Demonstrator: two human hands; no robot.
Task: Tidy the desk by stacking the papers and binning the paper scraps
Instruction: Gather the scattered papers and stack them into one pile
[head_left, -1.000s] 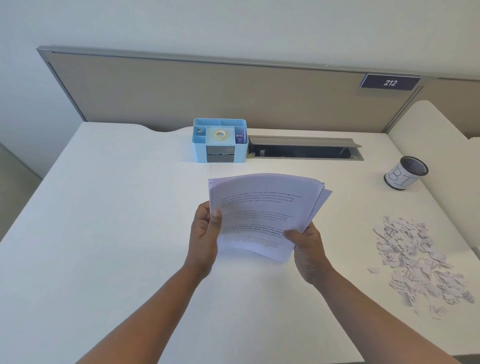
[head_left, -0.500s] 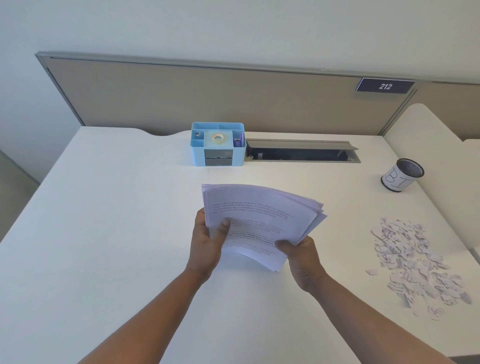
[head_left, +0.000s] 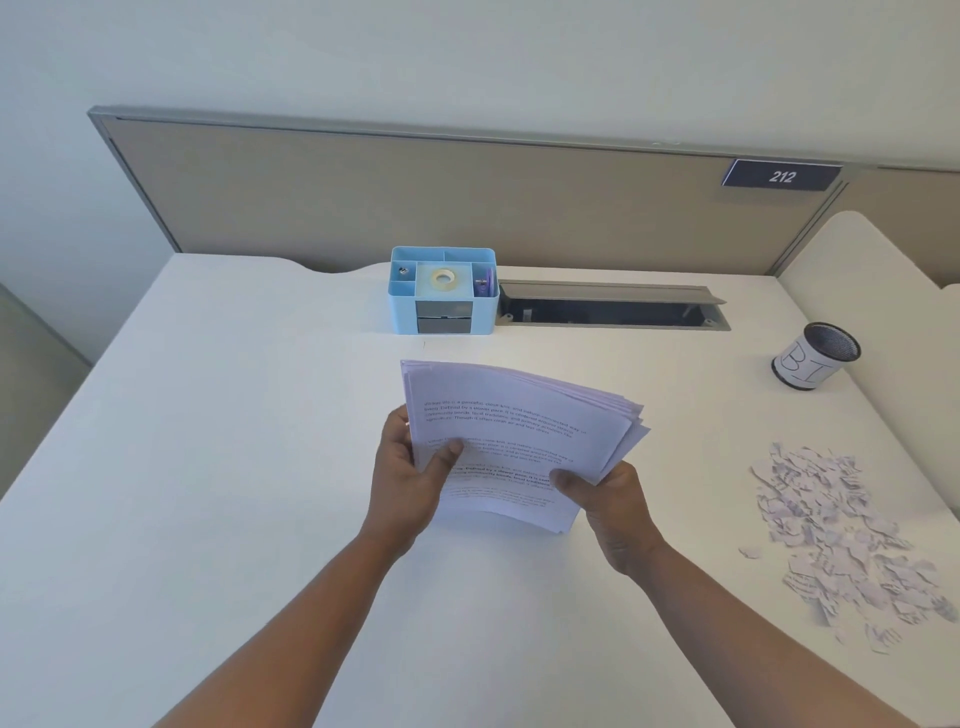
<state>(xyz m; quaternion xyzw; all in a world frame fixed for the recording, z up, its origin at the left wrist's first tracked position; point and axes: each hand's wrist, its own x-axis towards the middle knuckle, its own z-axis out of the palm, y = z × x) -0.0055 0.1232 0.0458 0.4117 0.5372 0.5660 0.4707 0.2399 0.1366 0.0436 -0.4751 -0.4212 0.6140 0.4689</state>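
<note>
Over the middle of the desk (head_left: 208, 467), both hands grip the stack of papers (head_left: 514, 431), tilted, far edges fanned: left hand (head_left: 410, 478) clamps the left edge, thumb on top; right hand (head_left: 613, 499) pinches the near right corner. Bottom edge looks like it touches the desk, hard to tell. Paper scraps (head_left: 841, 530) lie piled at right, well apart from the labelled bin cup (head_left: 813, 364). Blue organizer (head_left: 444, 291) sits at the back.
</note>
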